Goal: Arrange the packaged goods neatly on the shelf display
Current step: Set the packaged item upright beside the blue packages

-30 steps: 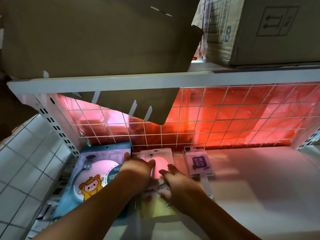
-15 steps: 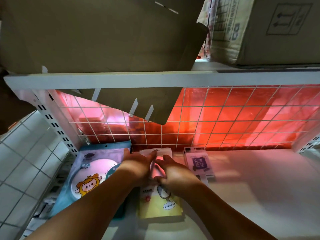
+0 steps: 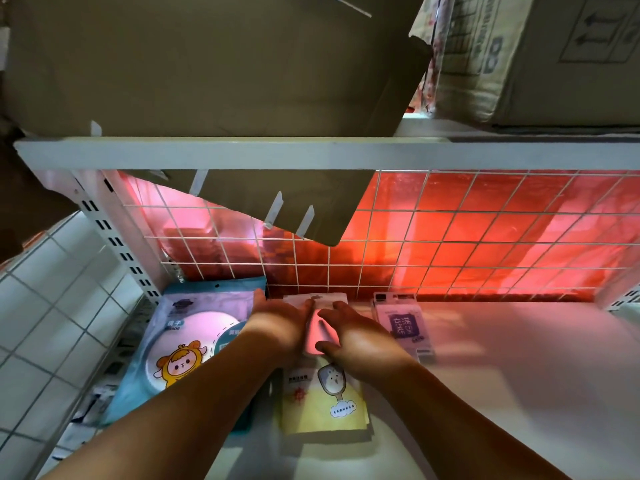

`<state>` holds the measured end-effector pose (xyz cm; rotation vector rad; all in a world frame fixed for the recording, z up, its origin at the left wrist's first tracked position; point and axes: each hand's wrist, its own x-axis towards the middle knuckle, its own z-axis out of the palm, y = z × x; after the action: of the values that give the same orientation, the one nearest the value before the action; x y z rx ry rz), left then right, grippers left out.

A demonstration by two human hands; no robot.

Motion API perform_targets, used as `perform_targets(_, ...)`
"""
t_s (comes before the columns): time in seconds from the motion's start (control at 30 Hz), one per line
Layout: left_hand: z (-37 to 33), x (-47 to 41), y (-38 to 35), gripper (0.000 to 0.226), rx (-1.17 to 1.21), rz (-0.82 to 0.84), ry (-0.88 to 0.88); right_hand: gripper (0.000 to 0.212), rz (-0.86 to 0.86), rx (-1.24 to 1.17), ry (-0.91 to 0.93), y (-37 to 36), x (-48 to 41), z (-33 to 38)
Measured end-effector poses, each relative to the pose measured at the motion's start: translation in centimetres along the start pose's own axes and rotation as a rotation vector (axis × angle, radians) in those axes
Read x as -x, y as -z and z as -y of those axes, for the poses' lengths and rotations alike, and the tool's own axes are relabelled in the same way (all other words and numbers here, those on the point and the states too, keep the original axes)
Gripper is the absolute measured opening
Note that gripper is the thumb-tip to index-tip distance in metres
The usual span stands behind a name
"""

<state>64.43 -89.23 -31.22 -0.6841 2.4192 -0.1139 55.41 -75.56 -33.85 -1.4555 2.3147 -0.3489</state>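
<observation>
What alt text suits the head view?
The left hand and right hand rest on a yellow package lying mid-shelf, between a blue mirror package and a purple pack. A white wire grid stands behind; cardboard boxes sit above.

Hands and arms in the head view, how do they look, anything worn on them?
The left hand and right hand are bare, and so are both arms down to the picture's lower edge. No sleeves, gloves, watch, bracelet or rings show.

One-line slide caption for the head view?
Left hand and right hand rest flat on the yellow mirror packet, between the blue mirror pack and a purple packet on the white shelf.
</observation>
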Motion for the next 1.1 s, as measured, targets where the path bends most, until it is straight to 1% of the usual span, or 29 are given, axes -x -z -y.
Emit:
perform_targets(0.17,0.2,0.9,0.3,0.064,-0.006,-0.136,-0.03,0.065,-0.044,0.014,-0.024,0.2,0.0,-0.8)
perform_targets(0.2,0.6,0.8,0.4,0.061,0.003,-0.155,-0.035,0.064,-0.059,0.007,-0.025,0.4,0.1,-0.9)
perform_targets(0.27,1.1,1.5,0.7,0.062,0.029,-0.142,-0.046,0.061,-0.074,-0.007,-0.034,0.9,0.4,-1.2)
perform_targets(0.3,1.3,2.1,0.8,0.058,0.056,-0.173,-0.07,0.06,-0.073,-0.02,-0.048,1.3,0.5,-1.2)
perform_targets(0.33,1.4,2.8,0.5,0.05,0.086,-0.281,-0.104,0.06,-0.077,-0.033,-0.067,1.7,0.7,-1.2)
perform_targets(0.37,1.4,3.5,0.2,0.043,0.118,-0.491,-0.137,0.06,-0.074,-0.036,-0.097,2.0,0.8,-1.2)
perform_targets(0.4,1.3,4.5,-0.1,0.039,0.13,-0.655,-0.161,0.059,-0.077,-0.017,-0.121,2.4,1.1,-1.0)
perform_targets(0.43,1.1,5.3,-0.1,0.037,0.167,-0.733,-0.185,0.056,-0.088,0.02,-0.134,2.7,1.5,-0.8)
perform_targets(0.53,1.0,7.3,1.0,0.04,0.325,-0.851,-0.334,0.045,-0.226,0.148,-0.086,3.8,2.6,-0.3)
perform_targets(0.63,1.1,9.1,2.9,0.037,0.412,-0.979,-0.48,0.041,-0.314,0.105,-0.032,6.2,4.4,0.6)
perform_targets(0.77,0.3,10.8,5.4,0.037,0.44,-0.983,-0.605,0.039,-0.429,0.082,0.008,10.1,7.3,2.1)
perform_targets(0.83,-0.5,11.5,6.9,0.039,0.418,-1.031,-0.692,0.043,-0.48,0.087,-0.02,12.0,9.2,2.5)
perform_targets(0.97,-2.6,13.2,10.1,0.053,0.413,-1.155,-0.819,0.05,-0.563,0.149,-0.117,16.7,13.5,2.8)
perform_targets(1.1,-4.6,14.8,13.8,0.058,0.424,-1.238,-0.877,0.059,-0.662,0.232,-0.213,21.0,18.5,2.9)
